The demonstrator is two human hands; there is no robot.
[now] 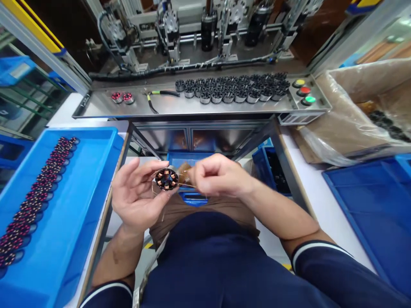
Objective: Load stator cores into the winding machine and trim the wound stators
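Note:
My left hand [138,194] pinches a round motor stator [166,179] by its edge between thumb and fingers. The stator has a black rim and several copper windings facing up. Thin wire ends stick out from both its sides. To the right, my right hand [218,175] is closed, with the fingertips on a thin copper wire [186,185] that runs out of the stator. Both hands are above my lap, in front of the machine's tray. The tips of the right fingers are slightly blurred.
Rows of black stators [240,87], two red-wound stators [122,98] and cutting pliers [157,95] lie on the metal tray [105,109]. Push buttons [303,91] sit at its right end. At left, a blue bin [86,184] holds lines of wound stators. A plastic-lined carton [346,111] stands right.

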